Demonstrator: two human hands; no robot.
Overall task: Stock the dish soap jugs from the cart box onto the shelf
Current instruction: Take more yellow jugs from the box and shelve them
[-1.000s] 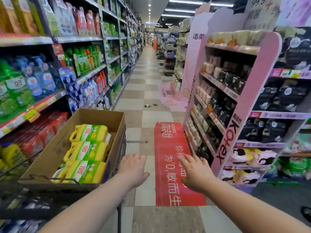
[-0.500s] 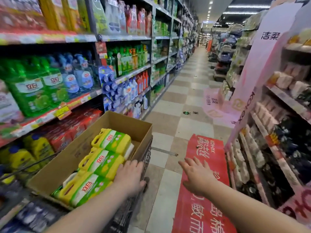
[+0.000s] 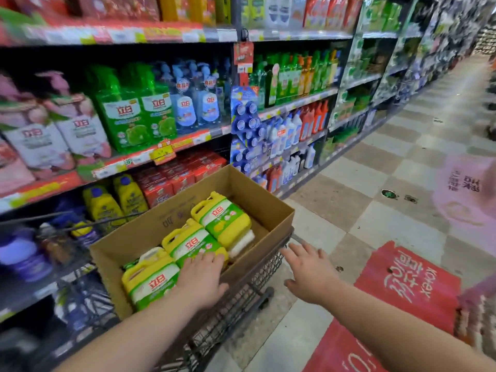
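Note:
An open cardboard box (image 3: 271, 208) sits in a black wire cart (image 3: 241, 296). Three yellow dish soap jugs with green and white labels lie on their sides in it: a far jug (image 3: 222, 218), a middle jug (image 3: 188, 244) and a near jug (image 3: 150, 283). My left hand (image 3: 201, 277) reaches over the box's near wall, its straight fingers above the middle and near jugs. My right hand (image 3: 308, 269) hovers open with spread fingers just right of the cart's rim, touching nothing. The shelf (image 3: 161, 154) of soap bottles stands behind the cart.
Green and blue soap bottles (image 3: 139, 114) fill the middle shelf, red boxes (image 3: 177, 178) and yellow bottles (image 3: 112, 202) the one below. The checkered aisle floor (image 3: 375, 183) runs to the right, with a red floor sticker (image 3: 402, 291) near my right arm.
My view has turned left toward the shelf. My left hand has moved from beside the cart over the box's near wall onto the jugs. My right hand has come closer to the cart's rim.

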